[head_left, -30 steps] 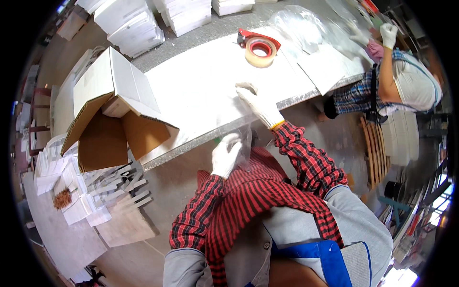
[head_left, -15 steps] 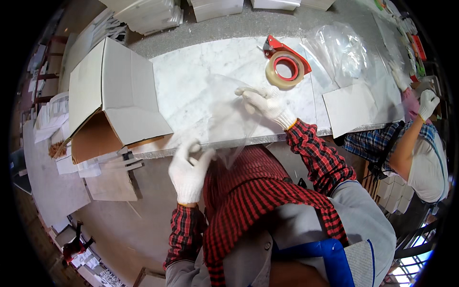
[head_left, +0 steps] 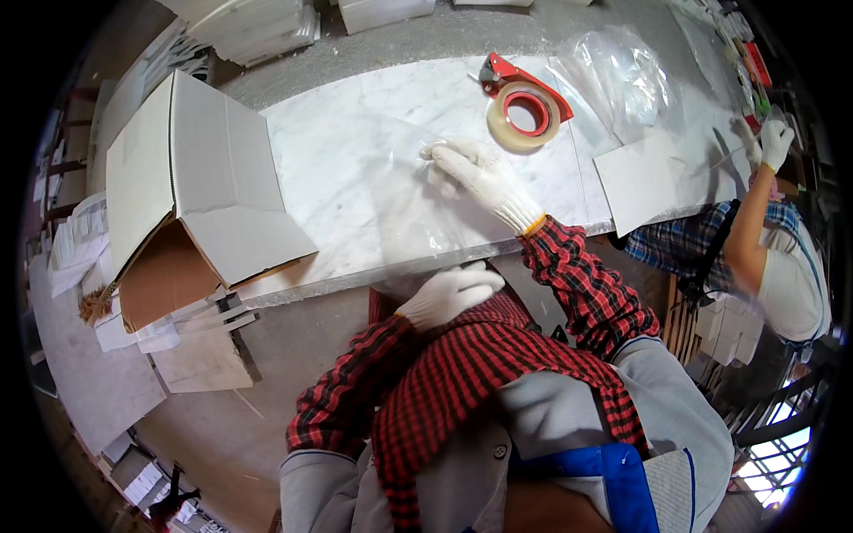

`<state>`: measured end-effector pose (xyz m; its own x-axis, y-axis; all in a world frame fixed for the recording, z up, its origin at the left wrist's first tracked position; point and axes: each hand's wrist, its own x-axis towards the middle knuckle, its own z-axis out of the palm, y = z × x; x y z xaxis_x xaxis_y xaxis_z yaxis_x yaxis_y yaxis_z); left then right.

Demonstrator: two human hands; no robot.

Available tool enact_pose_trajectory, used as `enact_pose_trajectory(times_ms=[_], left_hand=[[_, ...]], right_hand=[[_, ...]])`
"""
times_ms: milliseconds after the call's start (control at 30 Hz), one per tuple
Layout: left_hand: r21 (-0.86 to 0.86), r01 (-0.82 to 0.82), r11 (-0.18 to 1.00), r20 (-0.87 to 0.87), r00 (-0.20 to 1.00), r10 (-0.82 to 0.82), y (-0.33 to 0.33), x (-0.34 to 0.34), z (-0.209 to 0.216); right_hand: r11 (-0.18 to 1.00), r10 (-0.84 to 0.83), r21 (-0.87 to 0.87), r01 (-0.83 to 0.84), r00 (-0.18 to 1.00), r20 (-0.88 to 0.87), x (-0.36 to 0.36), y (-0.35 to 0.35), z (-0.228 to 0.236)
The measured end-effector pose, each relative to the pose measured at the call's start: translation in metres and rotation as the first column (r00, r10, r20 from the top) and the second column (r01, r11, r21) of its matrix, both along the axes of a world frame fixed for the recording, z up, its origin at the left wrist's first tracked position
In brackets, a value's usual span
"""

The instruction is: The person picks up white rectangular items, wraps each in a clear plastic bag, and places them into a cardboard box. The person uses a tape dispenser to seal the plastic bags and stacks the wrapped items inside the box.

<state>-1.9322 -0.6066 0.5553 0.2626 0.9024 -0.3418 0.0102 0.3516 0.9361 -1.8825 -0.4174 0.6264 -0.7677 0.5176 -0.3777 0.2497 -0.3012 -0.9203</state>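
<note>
A thin clear plastic bag hangs over the front edge of the white marble-patterned tabletop. My right hand, in a white knit glove, has its fingers closed on the bag's upper part. Below the table edge, in front of my checked apron, my left hand is gloved too, its fingers stretched toward the right. It lies close to the bag's lower end; whether it touches the film is hard to see. Beyond my right hand sits a red tape dispenser with a roll of clear tape.
An open cardboard box lies on its side at the left. Crumpled clear plastic bags and a white sheet lie to the right. A co-worker's gloved hand is at the far right. White stacks stand along the back.
My left hand has moved right and inward, from beside the bag to below it, its fingers now pointing right. My right hand stays on the bag. The co-worker's hand has risen.
</note>
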Motion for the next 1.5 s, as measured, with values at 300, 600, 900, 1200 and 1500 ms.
enact_pose_trajectory(times_ms=[300,600,900,1200,1500], left_hand=[[-0.15,0.045,0.988,-0.152,0.986,-0.068,-0.04,-0.053,0.041],[0.025,-0.193,0.981,-0.191,0.962,0.194,-0.059,-0.06,0.041],[0.132,0.281,0.951,-0.322,0.919,-0.227,0.004,-0.016,-0.049],[-0.163,-0.275,0.947,-0.396,0.898,0.193,-0.034,-0.093,0.129],[-0.258,-0.492,0.831,-0.112,0.87,0.48,0.013,-0.081,0.053]], right_hand=[[0.941,-0.013,0.338,0.037,0.997,-0.075,0.008,-0.015,-0.061],[0.99,0.07,0.134,-0.043,0.978,-0.199,0.011,-0.003,-0.058],[0.914,0.295,0.311,-0.262,0.953,-0.065,0.024,0.001,-0.045],[0.853,0.309,0.474,-0.218,0.943,-0.124,0.06,0.013,-0.024],[0.287,0.555,0.955,-0.067,0.824,-0.109,0.004,0.025,-0.032]])
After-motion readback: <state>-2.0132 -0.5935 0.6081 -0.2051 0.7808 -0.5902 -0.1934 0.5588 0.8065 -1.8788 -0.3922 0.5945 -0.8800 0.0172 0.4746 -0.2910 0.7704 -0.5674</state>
